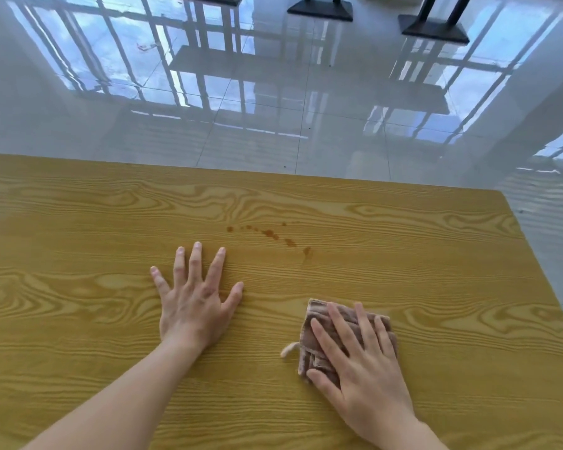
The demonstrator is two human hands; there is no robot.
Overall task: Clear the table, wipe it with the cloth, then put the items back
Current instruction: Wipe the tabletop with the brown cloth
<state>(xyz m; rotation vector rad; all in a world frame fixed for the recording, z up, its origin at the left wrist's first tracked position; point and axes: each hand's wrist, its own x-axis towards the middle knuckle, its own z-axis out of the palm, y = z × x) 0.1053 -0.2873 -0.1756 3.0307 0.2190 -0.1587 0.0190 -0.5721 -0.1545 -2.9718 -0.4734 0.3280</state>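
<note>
A yellow wood-grain table (pixel 78 222) fills the lower half of the head view. A folded brown cloth (pixel 319 319) lies flat on it at the right. My right hand (pixel 358 355) presses down on the cloth with fingers spread, covering most of it. A pale loop sticks out at the cloth's left side. My left hand (pixel 195 297) rests palm down on the bare wood to the left, fingers apart and holding nothing. A trail of small brown stains (pixel 270 234) marks the table just beyond both hands.
The table's far edge runs across the middle of the view and its right edge slants down at the right. Beyond lies a glossy tiled floor (pixel 273 108). Black table bases (pixel 320 9) stand at the far top.
</note>
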